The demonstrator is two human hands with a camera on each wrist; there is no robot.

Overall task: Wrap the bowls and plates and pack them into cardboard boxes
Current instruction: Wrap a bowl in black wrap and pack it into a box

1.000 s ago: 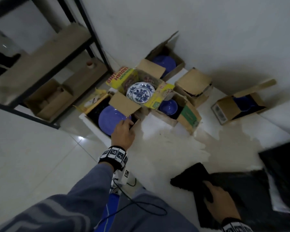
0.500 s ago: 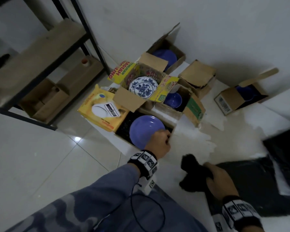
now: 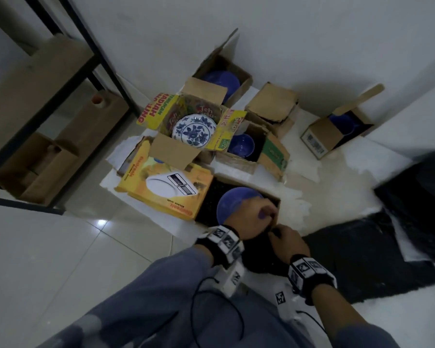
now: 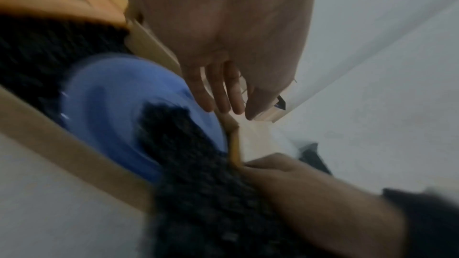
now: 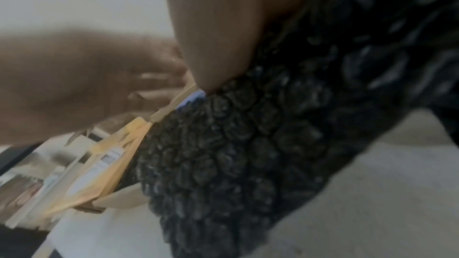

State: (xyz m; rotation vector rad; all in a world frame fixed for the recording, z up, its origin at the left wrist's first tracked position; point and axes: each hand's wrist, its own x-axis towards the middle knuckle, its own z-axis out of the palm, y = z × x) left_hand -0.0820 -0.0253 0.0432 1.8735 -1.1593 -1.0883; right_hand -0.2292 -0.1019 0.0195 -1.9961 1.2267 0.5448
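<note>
The blue plate [image 3: 232, 202] lies in the near cardboard box [image 4: 74, 148] on the floor. The left hand [image 3: 255, 218] holds the box wall; the right hand [image 3: 288, 243] grips black bubble wrap [image 5: 248, 144].

Nearest you sits a cardboard box [image 3: 278, 200] holding 1 plate [image 3: 232, 200], with your left hand [image 3: 255, 219] over its near corner and your right hand [image 3: 288, 243] just beside it on the bubble wrap [image 3: 357, 259]. Left of that box lies a kitchen-scale carton [image 3: 166, 189]. Behind them you have a box with a patterned plate [image 3: 194, 130], and to its right a box with a bowl [image 3: 241, 145].
</note>
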